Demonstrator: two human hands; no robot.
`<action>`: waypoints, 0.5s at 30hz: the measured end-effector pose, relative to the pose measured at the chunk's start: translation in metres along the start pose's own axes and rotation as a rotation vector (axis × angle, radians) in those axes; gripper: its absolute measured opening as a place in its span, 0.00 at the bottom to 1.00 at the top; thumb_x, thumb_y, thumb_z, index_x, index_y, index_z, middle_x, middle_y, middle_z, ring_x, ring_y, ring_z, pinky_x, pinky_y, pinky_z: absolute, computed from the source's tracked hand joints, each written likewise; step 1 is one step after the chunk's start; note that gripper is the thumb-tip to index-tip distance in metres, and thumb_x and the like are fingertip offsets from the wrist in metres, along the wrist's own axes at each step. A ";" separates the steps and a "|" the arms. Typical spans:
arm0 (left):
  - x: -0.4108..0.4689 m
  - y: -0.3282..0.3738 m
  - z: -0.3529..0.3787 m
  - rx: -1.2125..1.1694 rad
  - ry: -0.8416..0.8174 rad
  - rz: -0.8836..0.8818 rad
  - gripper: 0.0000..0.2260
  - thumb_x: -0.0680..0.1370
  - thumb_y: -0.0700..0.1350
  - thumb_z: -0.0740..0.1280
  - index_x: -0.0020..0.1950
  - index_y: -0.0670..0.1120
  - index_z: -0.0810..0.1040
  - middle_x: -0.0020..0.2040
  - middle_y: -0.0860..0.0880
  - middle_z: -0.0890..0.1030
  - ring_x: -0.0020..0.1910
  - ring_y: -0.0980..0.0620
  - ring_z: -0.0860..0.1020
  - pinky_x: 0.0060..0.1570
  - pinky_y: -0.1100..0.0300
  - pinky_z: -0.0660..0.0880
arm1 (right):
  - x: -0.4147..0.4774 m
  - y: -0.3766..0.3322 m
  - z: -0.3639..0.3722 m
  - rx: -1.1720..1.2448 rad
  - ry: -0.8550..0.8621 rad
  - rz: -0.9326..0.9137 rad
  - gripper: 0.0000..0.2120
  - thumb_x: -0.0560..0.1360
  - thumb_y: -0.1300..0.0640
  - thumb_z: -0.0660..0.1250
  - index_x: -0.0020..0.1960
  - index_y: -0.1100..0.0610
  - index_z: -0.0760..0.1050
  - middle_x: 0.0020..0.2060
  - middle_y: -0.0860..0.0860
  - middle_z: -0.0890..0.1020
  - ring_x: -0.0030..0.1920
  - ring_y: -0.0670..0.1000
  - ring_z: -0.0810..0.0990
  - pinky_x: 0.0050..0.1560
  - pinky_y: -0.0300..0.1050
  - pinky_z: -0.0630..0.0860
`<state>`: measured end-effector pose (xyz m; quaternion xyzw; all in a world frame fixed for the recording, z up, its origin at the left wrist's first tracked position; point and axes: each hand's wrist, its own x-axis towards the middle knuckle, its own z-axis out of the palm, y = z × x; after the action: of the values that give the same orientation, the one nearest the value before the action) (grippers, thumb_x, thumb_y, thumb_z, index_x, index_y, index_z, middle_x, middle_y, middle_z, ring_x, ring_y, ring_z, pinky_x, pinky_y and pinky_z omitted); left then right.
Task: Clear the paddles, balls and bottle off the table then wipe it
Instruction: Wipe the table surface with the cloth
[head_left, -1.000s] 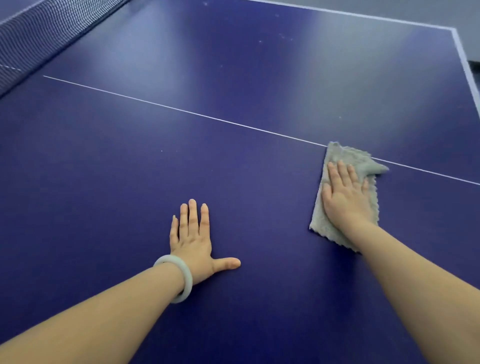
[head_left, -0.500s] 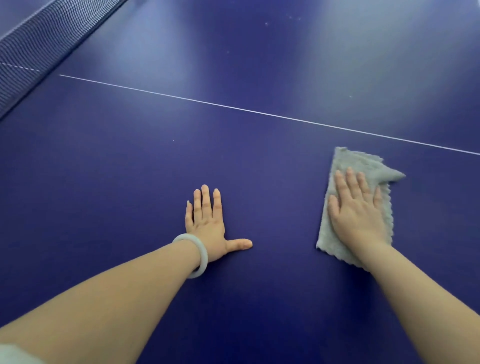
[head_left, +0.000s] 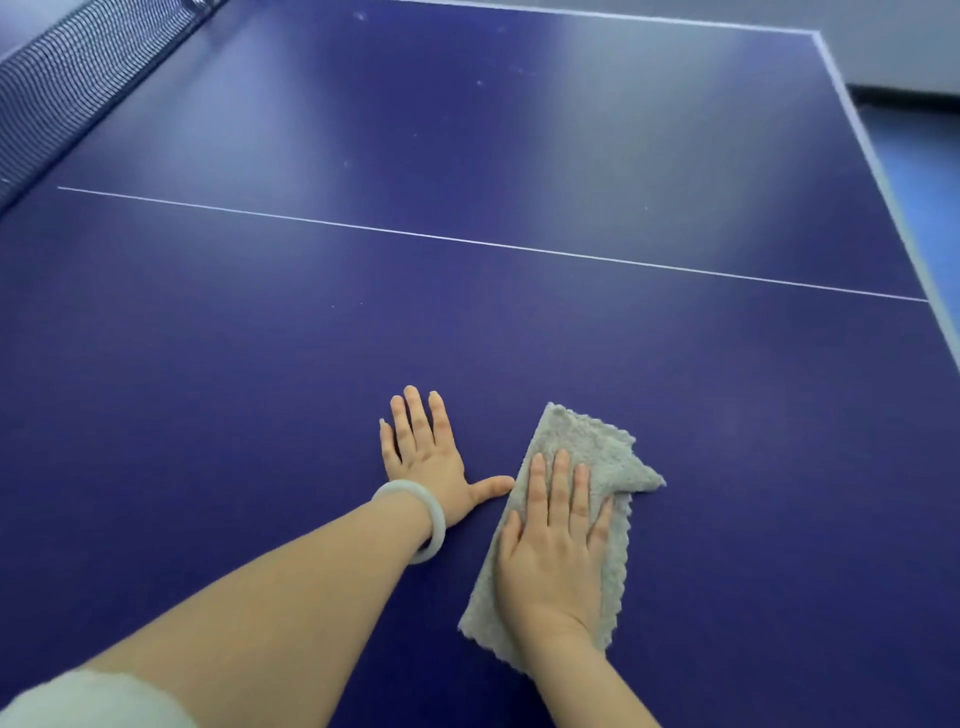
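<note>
Compared with one second ago, the right hand (head_left: 556, 551) and the grey cloth (head_left: 587, 441) are now much closer to the left hand (head_left: 426, 457). Before, they were well apart and the top of the cloth touched the white line (head_left: 467, 244); now the cloth lies well below that line, and the tip of the left thumb is just beside its left edge, maybe touching it. The right hand presses flat on the cloth with straight fingers held close together, not curled around it. The left hand is released and lies flat on the blue table (head_left: 260, 389), fingers straight and thumb spread to the side, as it did before, with a pale bracelet (head_left: 415, 519) on its wrist. The cloth looks fluffy, is folded in a long shape with a wavy edge, and one corner sticks out to the right past the fingers. The net (head_left: 78, 67) stands at the far left.
</note>
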<state>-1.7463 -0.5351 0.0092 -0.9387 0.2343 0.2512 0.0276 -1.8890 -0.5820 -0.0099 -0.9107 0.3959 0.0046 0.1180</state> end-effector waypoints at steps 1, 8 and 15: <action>-0.001 -0.002 -0.002 -0.016 -0.009 0.023 0.60 0.64 0.81 0.53 0.72 0.44 0.23 0.75 0.40 0.25 0.74 0.41 0.26 0.72 0.44 0.31 | -0.001 -0.001 0.001 -0.015 -0.002 0.005 0.29 0.79 0.48 0.44 0.79 0.54 0.54 0.79 0.53 0.55 0.79 0.54 0.52 0.76 0.62 0.48; -0.019 -0.083 -0.008 0.025 0.076 0.283 0.52 0.70 0.75 0.58 0.79 0.47 0.36 0.78 0.46 0.32 0.77 0.46 0.32 0.76 0.49 0.37 | 0.000 -0.003 0.002 -0.071 -0.006 0.048 0.30 0.79 0.46 0.40 0.79 0.50 0.40 0.79 0.48 0.42 0.79 0.49 0.39 0.77 0.58 0.36; -0.046 -0.195 0.004 0.014 -0.007 0.073 0.62 0.54 0.83 0.43 0.74 0.47 0.25 0.74 0.48 0.24 0.74 0.49 0.26 0.76 0.48 0.35 | -0.002 -0.003 0.001 -0.074 -0.009 0.050 0.29 0.82 0.47 0.45 0.79 0.48 0.38 0.79 0.47 0.40 0.78 0.48 0.36 0.77 0.57 0.37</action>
<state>-1.6943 -0.3413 0.0151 -0.9285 0.2701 0.2536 0.0255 -1.8875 -0.5783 -0.0103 -0.9042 0.4177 0.0265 0.0857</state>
